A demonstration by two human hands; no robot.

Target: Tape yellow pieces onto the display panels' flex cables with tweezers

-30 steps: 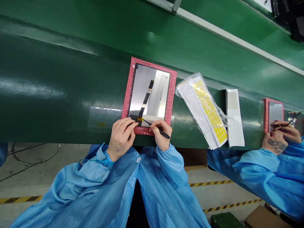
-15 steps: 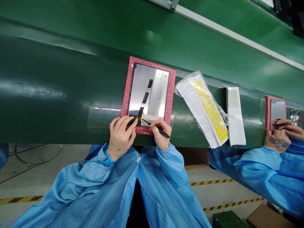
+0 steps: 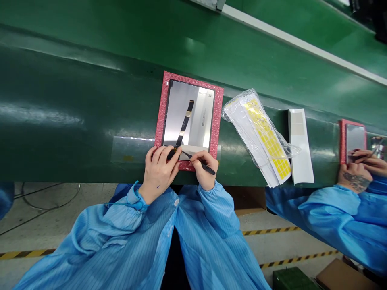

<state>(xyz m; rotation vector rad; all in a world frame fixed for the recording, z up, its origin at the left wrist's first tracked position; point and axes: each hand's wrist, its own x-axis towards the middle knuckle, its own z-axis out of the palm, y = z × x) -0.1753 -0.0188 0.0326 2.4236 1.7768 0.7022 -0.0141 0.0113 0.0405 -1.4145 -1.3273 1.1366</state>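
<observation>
Running on a slant across most of the frame, a green conveyor belt (image 3: 75, 108) has a white rail (image 3: 290, 38) along its upper right, while a concrete floor (image 3: 54, 225) with yellow-and-black tape (image 3: 27, 253) shows along the bottom. Blue striped smock sleeves (image 3: 211, 213) rise from the lower centre. At the right edge, a co-worker's hands (image 3: 359, 167), one tattooed, are over a second pink foam pad (image 3: 341, 141). Near the centre, a pink bubble-foam pad (image 3: 159, 117) lies on the belt, overlapping a clear plastic sheet (image 3: 130, 149) at its lower left. On the pad sits a display panel (image 3: 178, 108), silver side up, with a black flex cable (image 3: 184, 125) running from its middle towards its lower edge. Just right of the pad lies a plastic bag (image 3: 238, 121) holding yellow label sheets (image 3: 269, 137), and beyond it a white strip (image 3: 300, 161). The left hand (image 3: 159, 173) has its fingers close together on the cable's lower end, though whether they grip or only press is hidden. The right hand (image 3: 205, 171) pinches a slim black tool (image 3: 205, 167), its tip pointing towards the cable's end.
</observation>
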